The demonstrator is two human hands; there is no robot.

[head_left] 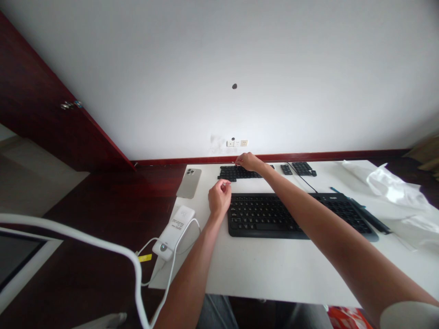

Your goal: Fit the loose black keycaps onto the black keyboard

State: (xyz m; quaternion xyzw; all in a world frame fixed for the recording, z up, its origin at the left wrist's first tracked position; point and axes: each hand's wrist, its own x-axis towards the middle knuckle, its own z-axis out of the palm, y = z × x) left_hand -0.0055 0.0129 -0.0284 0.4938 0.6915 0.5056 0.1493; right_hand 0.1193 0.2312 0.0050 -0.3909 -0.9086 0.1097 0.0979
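A black keyboard (pixel 264 214) lies on the white table, its space bar toward me. Beyond it are black keycaps (pixel 228 173) set out in blocks, with smaller groups of keycaps (pixel 302 168) farther right. My left hand (pixel 219 196) is closed in a pinch beside the keyboard's far left corner; what its fingertips hold, if anything, is too small to name. Reaching across the keyboard, my right hand (pixel 248 161) is over the back edge of the keycap block. Its fingers are pinched, with a tiny pale tip showing at them that I cannot identify.
A phone (pixel 189 183) lies at the table's back left corner. Nearer me are a white power strip (pixel 174 230) and a looping white cable (pixel 132 260). At right are clear plastic wrapping (pixel 387 183) and a dark stick-like item (pixel 373 220). A wall (pixel 171 91) stands behind the table.
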